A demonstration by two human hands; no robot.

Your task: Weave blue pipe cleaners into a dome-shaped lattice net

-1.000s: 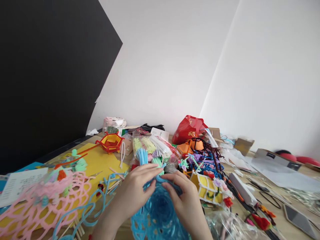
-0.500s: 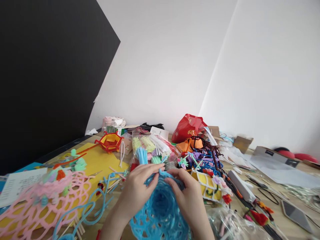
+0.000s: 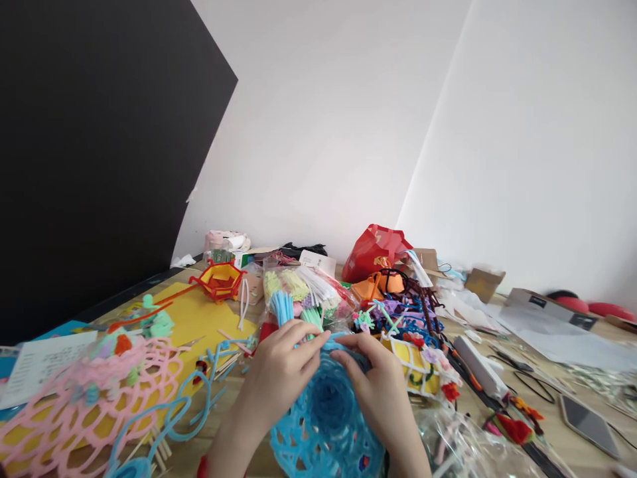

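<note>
A blue piece made of fuzzy pipe cleaners [image 3: 318, 431] stands in front of me, with an openwork net around a dark round hollow in its middle. At its far rim, my left hand [image 3: 288, 365] pinches the blue pipe cleaner edge between thumb and fingers. Close beside it, my right hand [image 3: 371, 378] grips the same rim, thumb on the near side. The fingertips of both hands almost meet there and cover part of the edge. Just behind my left hand is a bundle of loose blue pipe cleaners [image 3: 282, 308].
To the left lie a pink pipe cleaner net [image 3: 40, 431], curled blue strands [image 3: 186, 398] and yellow sheets [image 3: 186, 309]. Clear plastic wrap [image 3: 468, 445], a white-and-yellow flowered piece [image 3: 423, 365] and a phone [image 3: 590, 425] are on the right. A red bag [image 3: 373, 255] stands behind.
Both hands stay at the rim. The blue piece has shifted slightly right and tilted, showing a small red-and-dark spot low on its net. The strand end sticking up between the fingers has gone down.
</note>
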